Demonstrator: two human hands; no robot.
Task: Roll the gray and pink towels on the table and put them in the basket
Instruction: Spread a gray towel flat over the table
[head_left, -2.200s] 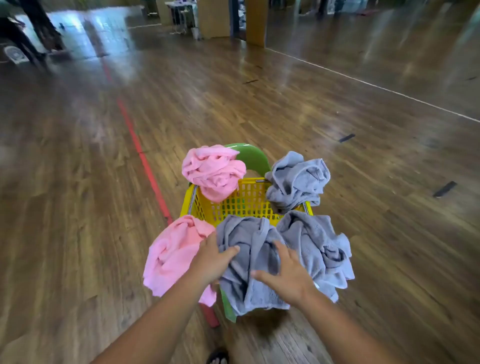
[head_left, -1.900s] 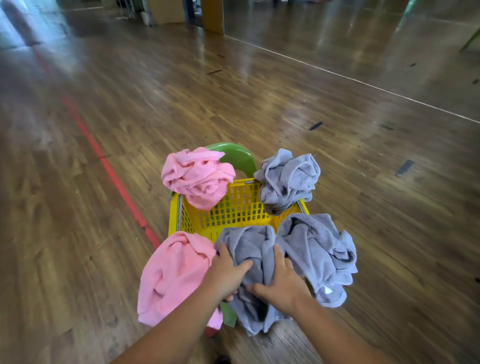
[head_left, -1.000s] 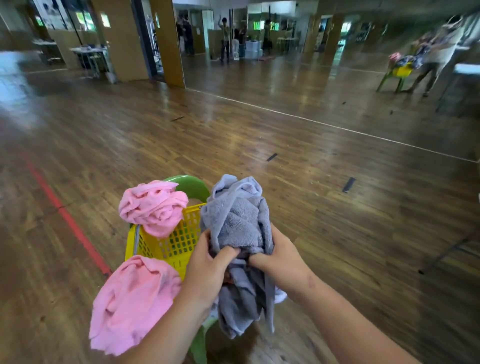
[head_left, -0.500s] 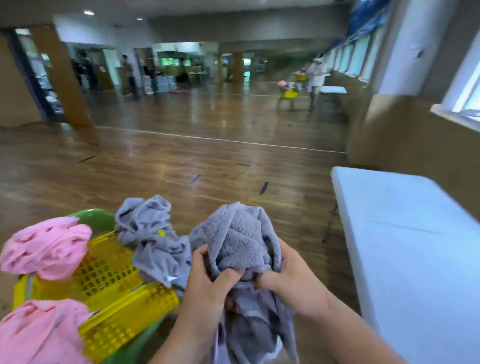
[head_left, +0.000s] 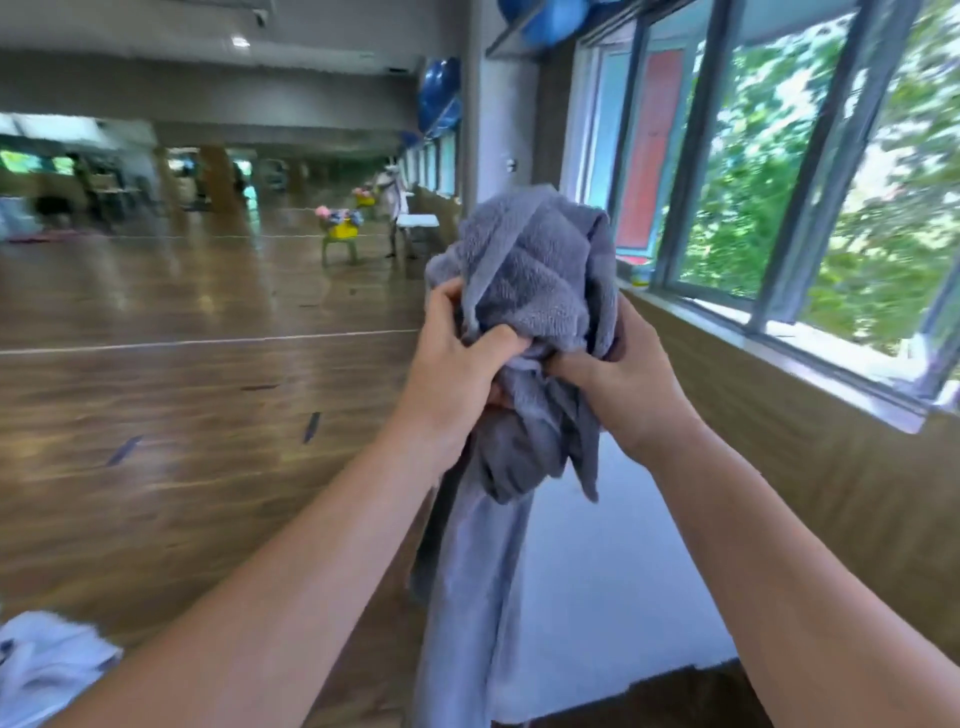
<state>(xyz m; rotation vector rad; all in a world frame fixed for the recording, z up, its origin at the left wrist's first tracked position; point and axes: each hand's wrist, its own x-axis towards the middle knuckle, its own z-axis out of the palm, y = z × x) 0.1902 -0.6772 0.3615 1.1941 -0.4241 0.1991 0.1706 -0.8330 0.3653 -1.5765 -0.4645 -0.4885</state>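
Note:
A crumpled gray towel (head_left: 535, 270) is held up at chest height in front of me. My left hand (head_left: 457, 369) grips its left side and my right hand (head_left: 618, 384) grips its right side, fingers curled into the cloth. A long tail of the towel hangs down between my forearms over the white table (head_left: 613, 587). The yellow basket and the pink towels are out of view.
The white table runs along a wood-panelled wall (head_left: 810, 447) under large windows (head_left: 779, 171) on the right. Wooden floor (head_left: 156, 415) spreads to the left. A pale cloth (head_left: 41, 665) shows at the lower left corner. Far off, a person (head_left: 390, 202) stands by another basket (head_left: 340, 228).
I have turned right, away from the basket toward the table and windows. Both hands have lifted the gray towel higher, and more of it now hangs loose below.

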